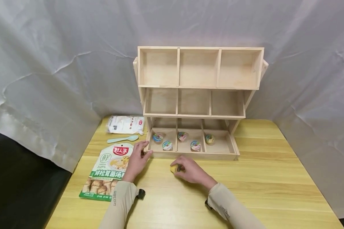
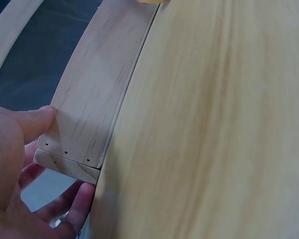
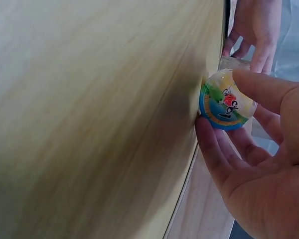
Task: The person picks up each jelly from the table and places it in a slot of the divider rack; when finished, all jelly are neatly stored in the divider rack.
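My right hand [image 1: 193,170] pinches a small jelly cup [image 3: 224,102] between thumb and fingers, close over the table in front of the rack. Its printed lid is blue-edged with green and red, facing the right wrist camera; from the head only its yellow side shows. With thumb and fingers my left hand [image 1: 137,160] grips the front left corner of the wooden rack's bottom tray [image 2: 89,84]. Inside that tray lie more jelly cups: two in the left compartment, such as the pink-and-green-lidded cup [image 1: 167,145], two in the middle, and a yellowish cup [image 1: 210,139] in the right.
The tiered wooden rack [image 1: 199,87] stands at the back of the table [image 1: 275,178], its upper two rows bare. Left of it lie a white spouted pouch [image 1: 125,124], a pale green spoon [image 1: 123,139] and a green-and-white mushroom soup packet [image 1: 104,170], partly behind my left arm.
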A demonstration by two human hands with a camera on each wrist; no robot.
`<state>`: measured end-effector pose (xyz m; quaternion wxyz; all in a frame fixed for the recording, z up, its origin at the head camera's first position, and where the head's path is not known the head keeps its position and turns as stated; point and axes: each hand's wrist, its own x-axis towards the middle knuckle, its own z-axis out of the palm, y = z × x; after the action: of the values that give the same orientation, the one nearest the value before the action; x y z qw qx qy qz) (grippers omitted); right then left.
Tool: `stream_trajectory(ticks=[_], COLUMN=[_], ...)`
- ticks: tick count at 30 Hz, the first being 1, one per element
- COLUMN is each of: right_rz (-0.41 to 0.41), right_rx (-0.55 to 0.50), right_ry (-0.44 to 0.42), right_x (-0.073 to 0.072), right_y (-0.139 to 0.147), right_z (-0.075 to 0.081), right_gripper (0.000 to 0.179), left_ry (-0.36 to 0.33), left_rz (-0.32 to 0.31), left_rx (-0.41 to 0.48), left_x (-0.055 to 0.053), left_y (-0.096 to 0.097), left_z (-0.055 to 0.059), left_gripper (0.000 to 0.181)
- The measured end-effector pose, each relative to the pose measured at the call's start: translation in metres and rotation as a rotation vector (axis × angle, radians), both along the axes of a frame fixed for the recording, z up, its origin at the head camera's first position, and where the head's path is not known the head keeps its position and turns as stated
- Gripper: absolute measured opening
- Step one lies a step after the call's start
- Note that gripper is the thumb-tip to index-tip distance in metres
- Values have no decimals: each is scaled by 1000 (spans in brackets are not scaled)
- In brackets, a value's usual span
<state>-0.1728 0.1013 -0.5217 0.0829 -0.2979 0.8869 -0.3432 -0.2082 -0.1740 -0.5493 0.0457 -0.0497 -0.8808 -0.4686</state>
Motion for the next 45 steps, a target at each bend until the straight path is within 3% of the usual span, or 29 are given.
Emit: stream_trajectory(ticks=[10,18,29,40,45], right_rz=[-6,-31,-58,-152,-191], right_rx=[27,10,-14,-194,-204], right_ry=[18,-63,-99,-51,-43], right_x=[-3,-4,-2,-4,-5], right_y=[0,2,10,12,13], right_z=[0,-1,3,7,6], right_gripper=[23,23,24,26,24], left_ry=[7,5,-5,-14,-1], left_rz=[0,7,10,12,16], left_rx=[-10,-16,-14,-15,-21], left_x=[-1,-1,-1,-2,-1], left_y=[0,0,1,0,1], left_z=[-1,-2,-2,-3,-3], left_gripper=[54,53,54,54,54])
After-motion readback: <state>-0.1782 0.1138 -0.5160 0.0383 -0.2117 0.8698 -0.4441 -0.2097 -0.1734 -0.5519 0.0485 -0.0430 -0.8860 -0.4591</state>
